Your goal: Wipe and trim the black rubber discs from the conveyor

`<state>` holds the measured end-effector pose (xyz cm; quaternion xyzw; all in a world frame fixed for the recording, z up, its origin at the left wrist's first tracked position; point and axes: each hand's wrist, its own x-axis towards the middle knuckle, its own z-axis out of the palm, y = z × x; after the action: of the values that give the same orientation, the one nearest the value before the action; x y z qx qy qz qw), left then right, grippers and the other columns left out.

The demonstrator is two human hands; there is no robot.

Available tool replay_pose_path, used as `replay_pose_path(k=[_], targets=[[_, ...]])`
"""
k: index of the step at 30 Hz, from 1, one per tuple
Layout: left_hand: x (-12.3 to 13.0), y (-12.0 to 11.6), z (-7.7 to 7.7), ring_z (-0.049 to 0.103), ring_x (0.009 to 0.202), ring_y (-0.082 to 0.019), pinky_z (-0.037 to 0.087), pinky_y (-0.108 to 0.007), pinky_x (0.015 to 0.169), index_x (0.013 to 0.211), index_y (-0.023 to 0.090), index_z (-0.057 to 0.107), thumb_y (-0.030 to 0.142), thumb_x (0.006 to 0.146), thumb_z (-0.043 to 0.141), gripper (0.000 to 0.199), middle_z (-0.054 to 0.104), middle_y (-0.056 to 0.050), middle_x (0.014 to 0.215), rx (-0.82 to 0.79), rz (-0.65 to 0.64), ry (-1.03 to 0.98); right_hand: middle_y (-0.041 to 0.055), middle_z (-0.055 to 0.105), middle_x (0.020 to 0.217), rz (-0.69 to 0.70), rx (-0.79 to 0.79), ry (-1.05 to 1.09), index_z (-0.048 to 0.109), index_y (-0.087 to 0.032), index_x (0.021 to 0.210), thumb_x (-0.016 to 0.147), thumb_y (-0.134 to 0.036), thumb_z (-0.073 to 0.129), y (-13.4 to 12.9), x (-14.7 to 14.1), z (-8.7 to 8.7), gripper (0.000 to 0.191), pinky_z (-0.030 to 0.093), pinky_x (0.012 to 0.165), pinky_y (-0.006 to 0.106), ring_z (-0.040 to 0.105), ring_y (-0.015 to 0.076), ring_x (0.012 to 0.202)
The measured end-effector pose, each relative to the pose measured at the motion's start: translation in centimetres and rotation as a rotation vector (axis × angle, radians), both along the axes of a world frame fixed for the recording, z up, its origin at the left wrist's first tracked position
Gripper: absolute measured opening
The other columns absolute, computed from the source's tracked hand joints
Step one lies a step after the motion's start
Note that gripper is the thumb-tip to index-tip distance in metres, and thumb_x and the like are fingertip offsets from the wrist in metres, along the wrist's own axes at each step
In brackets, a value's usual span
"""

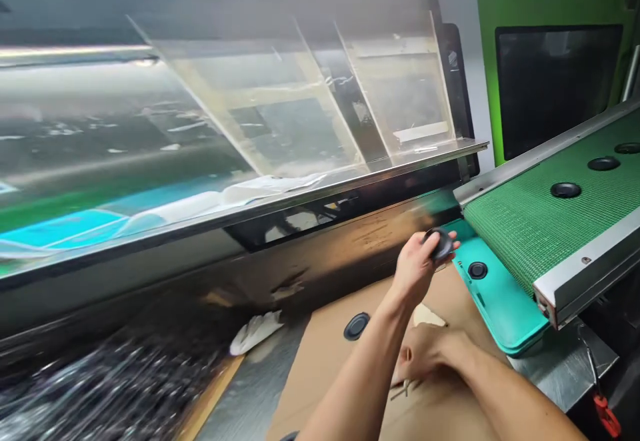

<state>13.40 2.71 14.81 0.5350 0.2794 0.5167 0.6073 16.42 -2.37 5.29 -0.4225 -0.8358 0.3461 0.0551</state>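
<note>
**We Pinch and Hold Tight**

A big machine (150,274) stands before us, with a clear plastic guard (260,107) tilted over it. To our right runs a green mesh belt (530,227) in a shiny metal frame, with black round discs (565,190) sitting well apart on it. Below lies a flat brown cardboard sheet (320,367) with one more disc (357,326) on top. Our left hand (417,267) pinches a black disc (440,244) between thumb and fingers, up near the teal plastic end (500,301) of the belt. A firm pinch keeps the smooth disc from slipping. Our right hand (430,357) lies curled on the cardboard; we cannot tell if it holds anything.
</note>
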Motion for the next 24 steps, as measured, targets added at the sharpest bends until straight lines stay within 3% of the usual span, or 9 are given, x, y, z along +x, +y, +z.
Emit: replay_pose_path(k=[2, 5, 7, 10, 14, 17, 20, 24], targets=[[-5.7, -1.5, -3.0, 0.066, 0.071, -0.016, 0.053, -0.032, 0.069, 0.093, 0.018, 0.056, 0.038, 0.078, 0.074, 0.031, 0.070, -0.006, 0.087, -0.143, 0.176, -0.090, 0.0016, 0.062, 0.057, -0.043, -0.018, -0.069, 0.068, -0.018, 0.068, 0.076, -0.031, 0.059, -0.3, 0.1, 0.0, 0.018, 0.037, 0.051, 0.025, 0.057, 0.0172, 0.056], [-12.2, -3.5, -7.8, 0.062, 0.064, -0.013, 0.047, -0.023, 0.056, 0.087, 0.017, 0.057, 0.040, 0.081, 0.071, 0.028, 0.067, -0.005, 0.080, -0.329, 0.359, -0.242, 0.0036, 0.066, 0.067, -0.190, 0.118, -0.019, 0.068, -0.019, 0.078, 0.078, -0.032, 0.057, -0.6, 0.3, 0.0, 0.017, 0.033, 0.054, 0.025, 0.058, 0.0178, 0.064], [-14.5, -4.5, -10.5, 0.061, 0.064, -0.014, 0.044, -0.022, 0.051, 0.087, 0.018, 0.058, 0.053, 0.087, 0.061, 0.035, 0.067, -0.006, 0.080, -0.420, 0.363, -0.347, 0.0050, 0.068, 0.078, -0.295, 0.210, 0.068, 0.067, -0.019, 0.086, 0.083, -0.035, 0.055, -0.7, 0.2, 0.2, 0.020, 0.033, 0.059, 0.025, 0.059, 0.0184, 0.073], [-15.4, -5.0, -13.1, 0.061, 0.064, -0.016, 0.044, -0.024, 0.051, 0.094, 0.017, 0.062, 0.058, 0.094, 0.043, 0.045, 0.066, -0.008, 0.080, -0.504, 0.291, -0.481, 0.0040, 0.068, 0.084, -0.391, 0.291, 0.224, 0.064, -0.020, 0.089, 0.092, -0.033, 0.045, -0.9, -0.3, 0.6, 0.023, 0.035, 0.065, 0.024, 0.059, 0.0173, 0.079], [-14.4, -4.8, -14.2, 0.063, 0.069, -0.018, 0.049, -0.029, 0.057, 0.101, 0.012, 0.067, 0.048, 0.097, 0.044, 0.043, 0.069, -0.011, 0.085, -0.478, 0.199, -0.513, 0.0026, 0.068, 0.088, -0.469, 0.389, 0.348, 0.061, -0.021, 0.094, 0.097, -0.028, 0.040, -0.8, -1.7, -0.4, 0.022, 0.038, 0.069, 0.024, 0.060, 0.0165, 0.081], [-13.4, -4.9, -14.3, 0.067, 0.090, -0.023, 0.054, -0.036, 0.082, 0.105, 0.010, 0.070, 0.044, 0.097, 0.047, 0.043, 0.072, -0.013, 0.097, -0.501, 0.128, -0.538, 0.0040, 0.069, 0.094, -0.420, 0.517, 0.372, 0.062, -0.022, 0.097, 0.096, -0.027, 0.047, -0.7, -3.0, -2.1, 0.016, 0.041, 0.077, 0.026, 0.061, 0.0183, 0.088], [-12.6, -5.1, -14.4, 0.065, 0.110, -0.025, 0.046, -0.039, 0.103, 0.109, 0.011, 0.070, 0.044, 0.098, 0.045, 0.043, 0.072, -0.014, 0.110, -0.560, 0.068, -0.584, 0.0059, 0.066, 0.093, -0.437, 0.650, 0.328, 0.063, -0.021, 0.092, 0.095, -0.022, 0.049, -0.7, -4.2, -3.4, 0.015, 0.041, 0.076, 0.028, 0.059, 0.0190, 0.085], [-12.3, -5.2, -14.3, 0.064, 0.116, -0.027, 0.044, -0.042, 0.108, 0.100, 0.011, 0.071, 0.045, 0.100, 0.040, 0.046, 0.071, -0.016, 0.114, -0.623, 0.082, -0.620, 0.0029, 0.063, 0.084, -0.315, 0.675, 0.212, 0.060, -0.022, 0.080, 0.089, -0.018, 0.055, -0.9, -4.5, -3.7, 0.011, 0.038, 0.068, 0.026, 0.056, 0.0174, 0.076]])
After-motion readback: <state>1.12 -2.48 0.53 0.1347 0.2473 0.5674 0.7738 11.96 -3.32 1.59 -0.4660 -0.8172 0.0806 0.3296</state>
